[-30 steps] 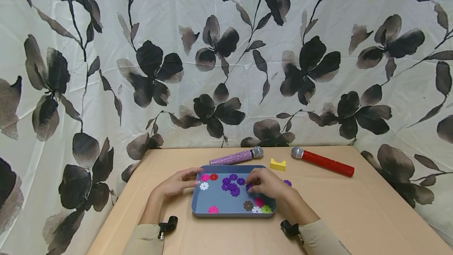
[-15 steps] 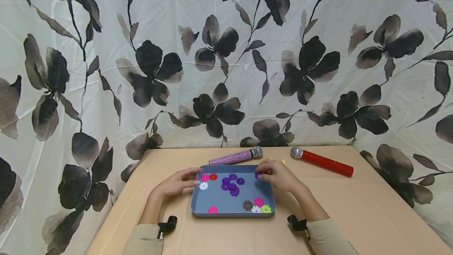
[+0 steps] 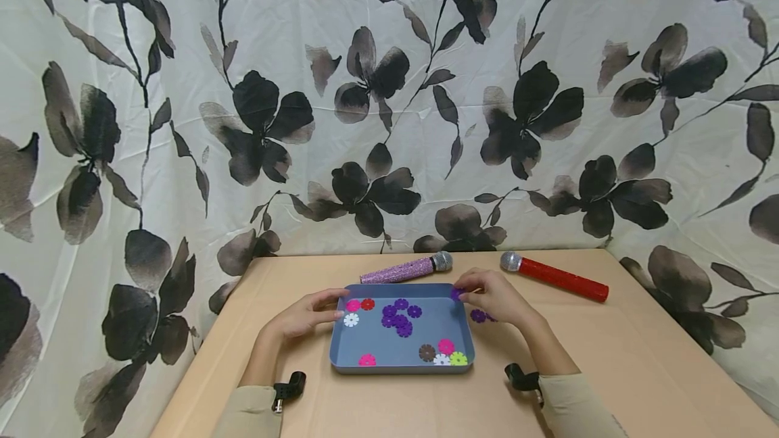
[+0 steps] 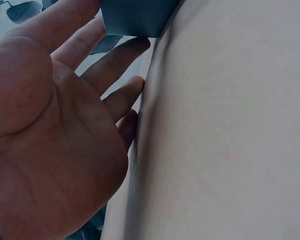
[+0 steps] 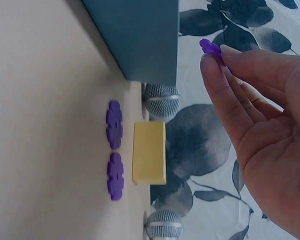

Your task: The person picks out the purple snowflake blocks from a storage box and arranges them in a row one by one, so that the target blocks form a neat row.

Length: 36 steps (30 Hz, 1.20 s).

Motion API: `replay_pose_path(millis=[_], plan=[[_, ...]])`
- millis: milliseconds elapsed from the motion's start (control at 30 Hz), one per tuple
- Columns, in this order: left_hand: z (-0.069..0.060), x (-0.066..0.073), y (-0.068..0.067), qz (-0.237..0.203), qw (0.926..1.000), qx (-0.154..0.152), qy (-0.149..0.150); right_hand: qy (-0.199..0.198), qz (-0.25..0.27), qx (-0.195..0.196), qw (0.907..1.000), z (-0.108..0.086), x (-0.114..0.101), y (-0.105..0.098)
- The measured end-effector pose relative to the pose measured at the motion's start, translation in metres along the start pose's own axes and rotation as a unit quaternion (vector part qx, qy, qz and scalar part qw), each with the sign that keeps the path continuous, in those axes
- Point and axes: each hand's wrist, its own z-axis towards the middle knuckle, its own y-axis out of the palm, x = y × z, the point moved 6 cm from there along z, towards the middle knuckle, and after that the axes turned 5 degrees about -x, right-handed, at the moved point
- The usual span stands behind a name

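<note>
My right hand pinches a purple flower-shaped disc between thumb and index finger, above the back right corner of the blue-grey tray. Two more purple discs lie on the table right of the tray, partly covered by the hand in the head view. Inside the tray, several purple discs sit in a loose cluster. With fingers loosely extended, my left hand rests at the tray's left rim. The left wrist view shows its open palm and a corner of the tray.
Pink, red and white discs lie at the tray's left; brown, pink, white and green ones at its front right. Behind the tray are a purple glitter microphone and a red one. A yellow block stands behind the purple discs.
My right hand has moved right and slightly back with the pinched purple disc, from inside the tray to its back right corner. It now hides the yellow block in the head view. The left hand stays put.
</note>
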Motion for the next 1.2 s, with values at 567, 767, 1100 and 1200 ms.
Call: replay_pose_path(millis=[567,767,1100,1200], plan=[[0.002,0.001,0.002,-0.013,0.9999,-0.003,0.005,0.047,0.025,0.030,0.9981,-0.019,0.034,-0.035],[0.001,-0.001,0.001,-0.002,1.0000,-0.001,0.002,0.074,0.030,0.030,0.9964,-0.024,0.044,-0.042],[0.000,0.000,0.002,-0.014,0.9999,-0.001,-0.002,0.088,0.020,0.024,0.9956,-0.031,0.058,-0.049],[0.000,0.000,0.002,-0.015,0.9999,0.000,-0.005,0.096,0.023,0.017,0.9949,-0.033,0.062,-0.050]])
